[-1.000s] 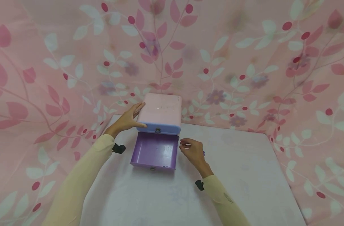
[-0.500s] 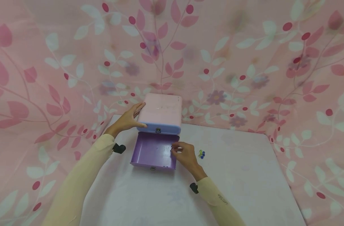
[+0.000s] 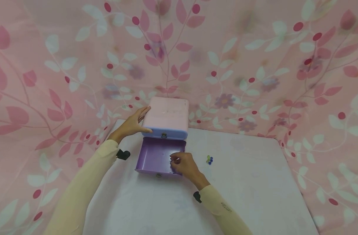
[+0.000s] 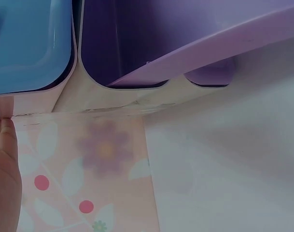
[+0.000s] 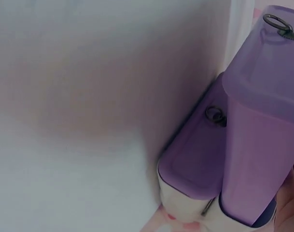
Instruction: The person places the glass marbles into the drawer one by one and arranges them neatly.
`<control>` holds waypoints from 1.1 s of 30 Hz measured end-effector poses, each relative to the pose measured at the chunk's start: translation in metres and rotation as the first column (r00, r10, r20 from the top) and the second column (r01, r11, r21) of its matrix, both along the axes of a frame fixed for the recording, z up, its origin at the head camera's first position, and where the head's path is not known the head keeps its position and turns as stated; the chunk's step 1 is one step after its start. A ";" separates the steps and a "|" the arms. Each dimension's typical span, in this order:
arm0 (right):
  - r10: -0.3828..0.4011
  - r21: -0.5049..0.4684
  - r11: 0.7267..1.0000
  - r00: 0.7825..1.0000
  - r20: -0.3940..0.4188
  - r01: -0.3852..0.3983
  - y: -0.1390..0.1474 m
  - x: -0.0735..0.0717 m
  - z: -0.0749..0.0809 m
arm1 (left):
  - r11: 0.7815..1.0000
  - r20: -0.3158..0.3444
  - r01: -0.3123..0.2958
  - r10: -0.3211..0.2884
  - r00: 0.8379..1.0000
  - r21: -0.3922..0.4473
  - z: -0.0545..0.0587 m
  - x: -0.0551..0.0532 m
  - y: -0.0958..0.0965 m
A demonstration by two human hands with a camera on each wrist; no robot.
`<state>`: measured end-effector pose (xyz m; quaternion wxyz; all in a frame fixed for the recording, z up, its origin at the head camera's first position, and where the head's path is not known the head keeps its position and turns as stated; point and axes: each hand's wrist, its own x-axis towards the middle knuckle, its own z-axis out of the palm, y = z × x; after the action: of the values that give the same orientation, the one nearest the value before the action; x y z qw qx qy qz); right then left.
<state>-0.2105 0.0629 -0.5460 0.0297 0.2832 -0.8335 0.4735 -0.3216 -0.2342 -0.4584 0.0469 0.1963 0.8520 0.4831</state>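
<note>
A small pink-topped drawer cabinet (image 3: 168, 112) has a blue upper drawer (image 3: 176, 133) pushed in and a purple drawer (image 3: 152, 155) pulled out below it. My left hand (image 3: 131, 125) rests against the cabinet's left side, fingers extended along it, thumb on the blue front's edge. Over the right part of the purple drawer is my right hand (image 3: 186, 165), its fingertips bent and close together; whether a small thing is between them is hidden. A few green-yellow and blue marbles (image 3: 209, 160) lie in a cluster right of the drawer.
A white-covered table (image 3: 249, 186) carries the cabinet near its back edge. Behind stands a pink floral cloth (image 3: 249, 49). Another purple drawer (image 5: 190, 164), with a ring pull, sits pushed in beneath the pulled-out one.
My right hand has moved left from beside the purple drawer to over its inside, uncovering the marble cluster on the table. My left hand has stayed on the cabinet.
</note>
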 end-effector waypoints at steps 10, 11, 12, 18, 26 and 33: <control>0.041 0.208 0.977 0.999 -0.012 -0.037 -0.006 0.003 -0.003 | 1.000 -0.008 0.020 -0.020 1.000 0.006 -0.002 -0.002 0.003; 0.046 0.226 0.973 0.999 -0.020 -0.041 -0.006 0.002 -0.003 | 1.000 -0.007 0.019 -0.019 1.000 0.006 -0.002 -0.002 0.003; 0.051 0.251 0.967 0.998 -0.026 -0.042 -0.007 0.002 -0.002 | 1.000 -0.007 0.019 -0.019 1.000 0.008 -0.002 -0.002 0.002; 0.083 0.367 0.927 0.996 -0.017 -0.071 -0.010 0.001 0.006 | 1.000 -0.014 0.021 -0.021 1.000 0.014 -0.002 -0.001 0.001; 0.116 0.454 0.887 0.993 -0.037 -0.087 -0.012 -0.001 0.011 | 1.000 -0.018 0.013 -0.013 1.000 0.011 -0.001 -0.001 0.000; 0.155 0.489 0.865 0.987 -0.049 -0.112 -0.013 -0.004 0.011 | 1.000 -0.012 0.008 -0.008 1.000 0.009 0.000 -0.001 0.000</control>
<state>-0.2142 0.0502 -0.5353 -0.0388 0.3589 -0.9017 0.2380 -0.3221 -0.2343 -0.4585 0.0429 0.2029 0.8493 0.4855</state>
